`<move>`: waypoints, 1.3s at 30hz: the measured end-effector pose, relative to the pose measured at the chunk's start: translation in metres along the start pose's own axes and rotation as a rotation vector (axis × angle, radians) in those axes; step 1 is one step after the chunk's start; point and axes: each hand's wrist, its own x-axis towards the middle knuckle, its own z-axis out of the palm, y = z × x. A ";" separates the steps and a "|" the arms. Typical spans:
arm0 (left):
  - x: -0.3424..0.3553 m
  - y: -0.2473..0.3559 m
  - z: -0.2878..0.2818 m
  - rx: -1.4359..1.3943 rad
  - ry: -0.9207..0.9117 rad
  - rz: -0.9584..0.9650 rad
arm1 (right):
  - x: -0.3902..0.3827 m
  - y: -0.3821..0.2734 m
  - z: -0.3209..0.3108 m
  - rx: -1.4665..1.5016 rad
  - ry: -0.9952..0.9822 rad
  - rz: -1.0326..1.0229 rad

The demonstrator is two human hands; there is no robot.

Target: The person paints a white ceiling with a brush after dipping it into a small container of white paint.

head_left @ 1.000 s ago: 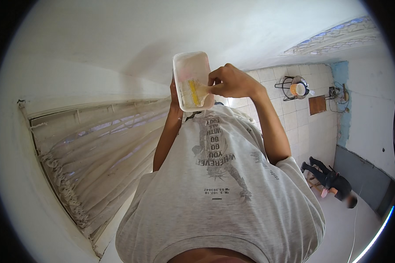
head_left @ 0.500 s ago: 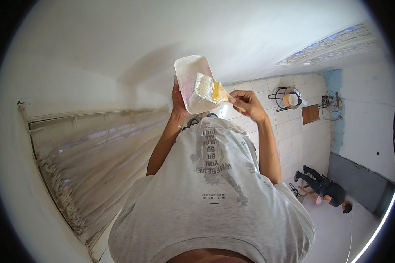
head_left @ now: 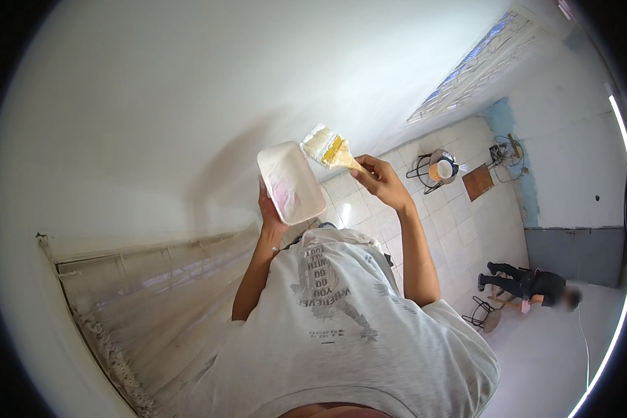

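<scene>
You look to be between loading and stroking: your right hand is closed on the handle of a paint brush, bristles just beside the upper corner of the white tub, clear of its inside. Your left hand grips that tub from below, tilted, arm raised. Next I'd judge the brush must swing from the tub to the white wall behind it, wrist kept level

left hand mostly behind tray; brush handle inside right grip | far person blurred
</scene>
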 end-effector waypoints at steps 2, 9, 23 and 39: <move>-0.001 0.003 -0.007 -0.042 -0.016 -0.002 | 0.011 -0.007 -0.008 -0.137 0.062 -0.029; 0.000 0.007 -0.052 -0.129 0.067 -0.014 | 0.043 -0.002 -0.023 -0.424 0.314 -0.238; -0.006 0.008 -0.038 -0.143 0.009 -0.056 | 0.065 -0.110 -0.068 -0.566 0.658 -0.422; -0.015 0.011 -0.040 -0.136 0.036 -0.028 | 0.115 0.066 -0.007 -0.584 0.471 -0.072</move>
